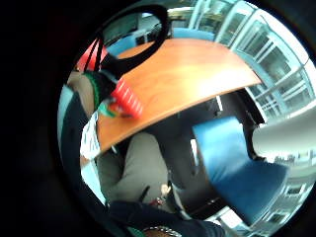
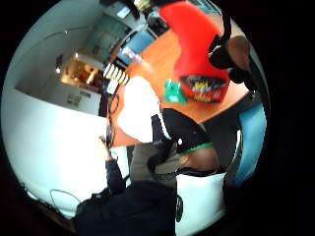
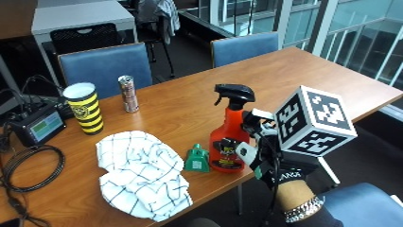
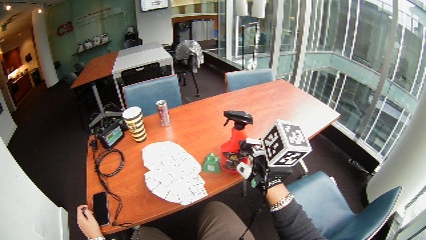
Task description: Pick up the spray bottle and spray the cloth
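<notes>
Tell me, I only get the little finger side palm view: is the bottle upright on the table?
Observer: Yes, the bottle stands upright near the table's near edge, with its black sprayer on top.
Operator: Where's the cloth?
Observer: The cloth lies crumpled on the table beside the bottle, with a small green thing between them.
Operator: And the hand?
Observer: The right hand is by the bottle's base, on the side away from the cloth. The bottle is not lifted.

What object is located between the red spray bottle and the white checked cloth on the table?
A small green object stands between the red spray bottle and the white checked cloth, on the wooden table; the outside view shows it.
</notes>
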The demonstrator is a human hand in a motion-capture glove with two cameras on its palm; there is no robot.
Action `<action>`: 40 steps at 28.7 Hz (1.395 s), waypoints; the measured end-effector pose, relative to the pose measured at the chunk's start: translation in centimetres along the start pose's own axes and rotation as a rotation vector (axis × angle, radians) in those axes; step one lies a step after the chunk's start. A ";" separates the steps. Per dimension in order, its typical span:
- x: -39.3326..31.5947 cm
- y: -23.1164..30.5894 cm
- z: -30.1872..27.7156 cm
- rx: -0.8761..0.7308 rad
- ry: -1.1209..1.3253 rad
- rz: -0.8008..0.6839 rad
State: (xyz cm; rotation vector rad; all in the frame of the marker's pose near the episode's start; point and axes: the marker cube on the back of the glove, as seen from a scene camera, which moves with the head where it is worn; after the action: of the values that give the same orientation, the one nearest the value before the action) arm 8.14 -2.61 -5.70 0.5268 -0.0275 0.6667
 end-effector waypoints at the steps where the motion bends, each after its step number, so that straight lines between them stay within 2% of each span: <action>1: 0.1 -0.4 -0.4 0.049 0.003 0.039; 5: 0.8 -1.1 -1.3 0.174 -0.011 0.146; 9: 1.6 -1.9 -1.4 0.170 -0.152 0.174; 15: 1.6 -4.3 -0.8 0.035 -0.442 0.133; 22: 0.9 -5.4 0.9 -0.159 -0.611 0.066; 33: 0.0 -5.7 4.5 -0.339 -0.974 0.098; 40: -1.0 -5.8 5.4 -0.464 -0.965 0.030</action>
State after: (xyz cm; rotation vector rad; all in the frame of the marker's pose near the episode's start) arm 11.54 -9.57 -3.81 0.3544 -1.0732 0.3623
